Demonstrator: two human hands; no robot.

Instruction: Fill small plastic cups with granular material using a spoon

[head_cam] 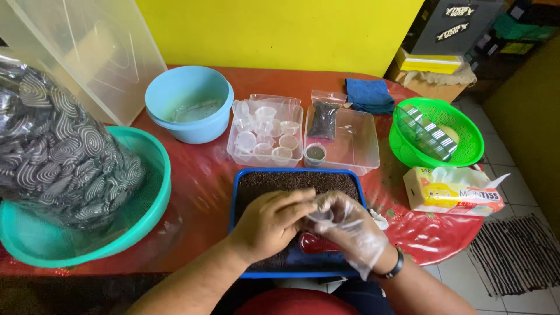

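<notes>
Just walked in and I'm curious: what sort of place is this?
Probably a small home or shop packing corner. A red round table holds a blue tray of dark grains, a clear tub of little plastic cups, and colourful bowls, with a tiled floor beside.

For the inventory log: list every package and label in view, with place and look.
Tissue pack: table's right edge, soft rectangle, yellow and white.
Small bag of dark grains: upright in the clear tray, transparent.
Black stickers: grey box, top right.

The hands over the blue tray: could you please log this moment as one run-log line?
left hand: on small clear cup | right hand: gloved, grip on cup | below: blue tray of dark grains | behind: clear tub of cups
</notes>
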